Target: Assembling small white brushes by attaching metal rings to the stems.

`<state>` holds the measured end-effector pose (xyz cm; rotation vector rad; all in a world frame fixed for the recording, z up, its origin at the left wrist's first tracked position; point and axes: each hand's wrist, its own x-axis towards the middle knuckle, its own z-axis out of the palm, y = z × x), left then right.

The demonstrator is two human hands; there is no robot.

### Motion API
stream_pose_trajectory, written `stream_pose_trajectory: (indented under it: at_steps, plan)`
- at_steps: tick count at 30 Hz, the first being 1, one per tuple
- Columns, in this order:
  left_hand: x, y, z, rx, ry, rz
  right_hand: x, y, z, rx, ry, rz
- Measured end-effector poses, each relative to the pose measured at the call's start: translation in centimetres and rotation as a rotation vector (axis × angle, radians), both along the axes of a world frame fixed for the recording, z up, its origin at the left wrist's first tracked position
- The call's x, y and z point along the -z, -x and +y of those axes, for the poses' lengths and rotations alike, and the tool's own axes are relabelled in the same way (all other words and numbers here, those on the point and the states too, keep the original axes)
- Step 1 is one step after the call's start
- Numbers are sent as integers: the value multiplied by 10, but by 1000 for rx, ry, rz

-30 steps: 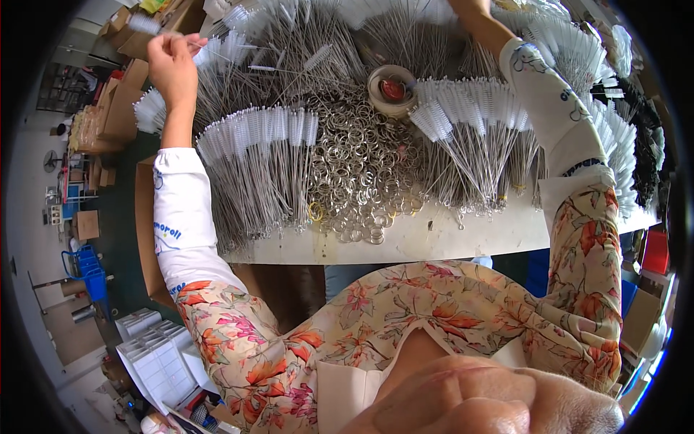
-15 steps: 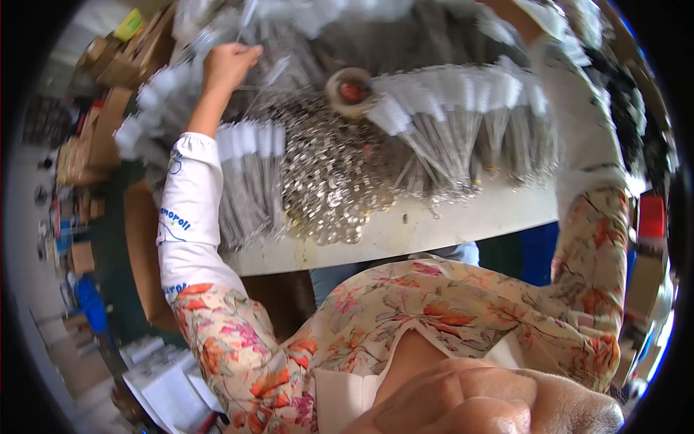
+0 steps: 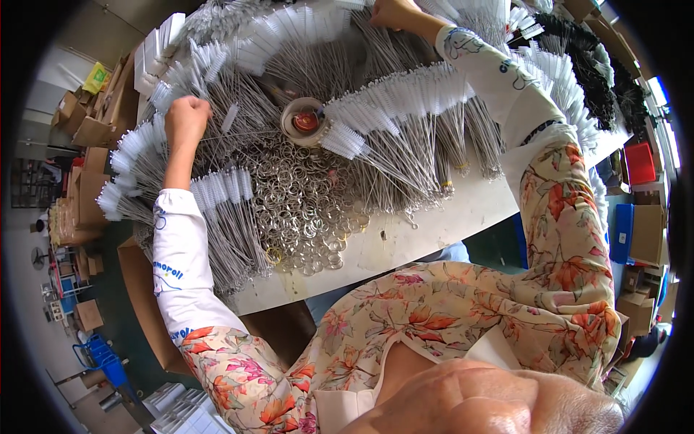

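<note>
My left hand (image 3: 188, 119) is closed, thumb side toward the brushes, above a heap of thin wire-handled tube brushes (image 3: 238, 90) with white bristles. Whatever it may hold is too small to make out. At the top edge, my right hand (image 3: 397, 13) is partly cut off; its fingers are curled beside more tube brushes and hide what is in them. A pile of shiny metal rings (image 3: 303, 199) lies in front of both hands. Behind the pile sits a round cream container (image 3: 291, 134) with something red inside. Fanned bundles of tube brushes (image 3: 397, 123) flank the rings.
All this rests on a pale table (image 3: 426, 235), its near edge just before my body. White boxes (image 3: 155, 50) stand at the far left, black brushes (image 3: 578, 65) at the far right. Cardboard boxes (image 3: 90, 184) and a red bin (image 3: 639, 162) lie beyond the table.
My head view has shifted, showing more of the far table. My left hand has pulled back left and nearer. My right hand has come into view at the top, moving inward.
</note>
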<state>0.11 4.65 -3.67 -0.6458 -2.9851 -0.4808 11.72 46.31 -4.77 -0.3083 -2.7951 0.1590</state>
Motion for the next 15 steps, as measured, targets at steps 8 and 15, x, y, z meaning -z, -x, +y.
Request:
stream_pose_trajectory:
  at_steps: [8,15]
  plan:
    - [-98,-39,-14,175,-1045,501,6,13,5,181,71,-53]
    - [-89,-143,-42,182,-778,-105,-37,-3,19,54,166,317]
